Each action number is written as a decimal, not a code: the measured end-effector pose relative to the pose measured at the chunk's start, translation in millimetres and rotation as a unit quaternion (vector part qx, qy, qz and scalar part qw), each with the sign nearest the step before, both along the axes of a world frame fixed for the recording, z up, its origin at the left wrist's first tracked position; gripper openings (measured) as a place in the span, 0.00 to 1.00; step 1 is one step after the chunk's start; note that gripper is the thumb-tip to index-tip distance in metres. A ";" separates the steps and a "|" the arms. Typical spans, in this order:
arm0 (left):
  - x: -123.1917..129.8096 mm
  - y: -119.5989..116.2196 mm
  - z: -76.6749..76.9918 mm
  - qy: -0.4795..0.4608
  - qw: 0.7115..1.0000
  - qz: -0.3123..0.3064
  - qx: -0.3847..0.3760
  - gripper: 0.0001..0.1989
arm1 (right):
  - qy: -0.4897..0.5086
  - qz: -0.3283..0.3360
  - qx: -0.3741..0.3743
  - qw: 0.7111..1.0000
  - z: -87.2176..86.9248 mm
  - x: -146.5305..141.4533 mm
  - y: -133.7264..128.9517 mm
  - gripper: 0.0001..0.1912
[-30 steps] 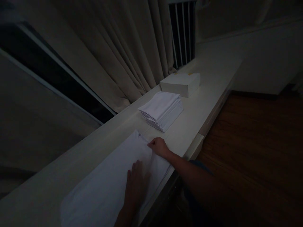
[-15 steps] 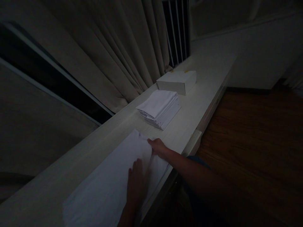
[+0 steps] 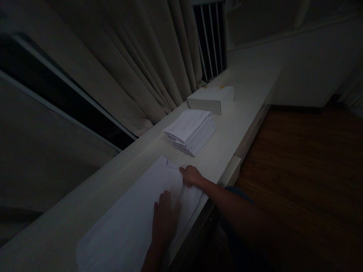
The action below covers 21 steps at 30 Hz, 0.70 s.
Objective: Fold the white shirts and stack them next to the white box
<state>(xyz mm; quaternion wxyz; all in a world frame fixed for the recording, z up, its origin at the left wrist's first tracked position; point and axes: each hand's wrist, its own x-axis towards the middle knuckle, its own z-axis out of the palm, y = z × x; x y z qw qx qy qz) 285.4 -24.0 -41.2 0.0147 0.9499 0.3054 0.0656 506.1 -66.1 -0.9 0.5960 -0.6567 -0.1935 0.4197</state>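
A long white sheet [image 3: 127, 211], cloth or paper I cannot tell, lies along the near part of the white counter [image 3: 93, 196]. My left hand [image 3: 164, 217] rests flat on it, its fingers stretched out. At the sheet's right edge, close to the far end, my right hand [image 3: 191, 176] pinches the material, with the thumb on top and the other fingers partly hidden. Just beyond the hands sits a stack of folded white sheets [image 3: 190, 130], its layers showing at the sides. More white layers show under the sheet near my right wrist.
Behind the stack stands a white box [image 3: 210, 100] with small yellow marks on top. Beige curtains [image 3: 127, 64] hang along the counter's left side. An open drawer [image 3: 231, 172] juts out at the right, above the wooden floor [image 3: 297, 158]. The room is dim.
My right hand has shifted very slightly to the right with the sheet's edge in its fingers. The left hand stays almost in place on the sheet.
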 end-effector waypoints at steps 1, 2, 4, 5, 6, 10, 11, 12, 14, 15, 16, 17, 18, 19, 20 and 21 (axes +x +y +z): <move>-0.8 1.1 -0.6 0.001 1.000 0.008 -0.009 0.34 | -0.041 -0.011 -0.019 0.999 1.6 4.6 -4.7 0.13; -1.8 3.4 -1.0 0.004 1.000 0.015 -0.023 0.34 | -0.097 -0.019 -0.043 0.994 3.5 8.6 -9.3 0.13; -3.6 11.9 -0.1 0.000 0.998 0.020 -0.057 0.32 | -0.250 -0.018 -0.074 0.965 8.2 12.7 -16.4 0.15; -3.4 17.9 1.8 -0.012 0.997 0.020 -0.070 0.30 | -0.341 -0.008 -0.078 0.937 10.4 12.0 -18.3 0.17; -1.7 24.8 4.7 -0.033 0.996 0.019 -0.075 0.29 | -0.428 0.005 -0.070 0.901 12.1 9.1 -18.7 0.19; 25.4 50.6 21.9 -0.104 0.993 0.009 -0.055 0.28 | -0.620 0.063 0.003 0.782 10.8 -14.9 -11.5 0.24; 36.1 54.7 25.1 -0.095 0.994 0.006 -0.055 0.28 | -0.640 0.081 0.004 0.764 8.6 -20.5 -9.3 0.24; 46.9 57.8 26.9 -0.079 0.995 0.002 -0.058 0.28 | -0.650 0.095 -0.005 0.754 6.0 -24.5 -7.5 0.24; 65.5 61.7 26.0 -0.050 0.996 0.000 -0.068 0.29 | -0.640 0.100 -0.037 0.761 1.4 -26.4 -4.9 0.22; 72.2 63.0 23.5 -0.047 0.996 0.002 -0.073 0.30 | -0.621 0.093 -0.055 0.776 -0.3 -24.2 -3.9 0.21; 76.7 64.2 20.0 -0.053 0.996 0.007 -0.078 0.30 | -0.594 0.083 -0.075 0.796 -1.4 -20.6 -2.9 0.19; 79.3 65.4 15.9 -0.065 0.994 0.011 -0.083 0.31 | -0.564 0.077 -0.095 0.817 -2.1 -16.0 -1.7 0.18; 80.2 66.6 11.6 -0.077 0.993 0.014 -0.089 0.31 | -0.535 0.078 -0.110 0.834 -2.5 -11.2 -0.3 0.18; 80.0 67.7 7.6 -0.088 0.991 0.014 -0.095 0.31 | -0.508 0.084 -0.120 0.849 -2.7 -6.9 1.4 0.19; 78.9 68.6 4.0 -0.095 0.990 0.013 -0.101 0.31 | -0.482 0.090 -0.124 0.863 -2.8 -3.4 3.5 0.20; 77.5 69.2 1.0 -0.101 0.989 0.011 -0.107 0.31 | -0.457 0.091 -0.122 0.876 -2.8 -1.1 5.7 0.22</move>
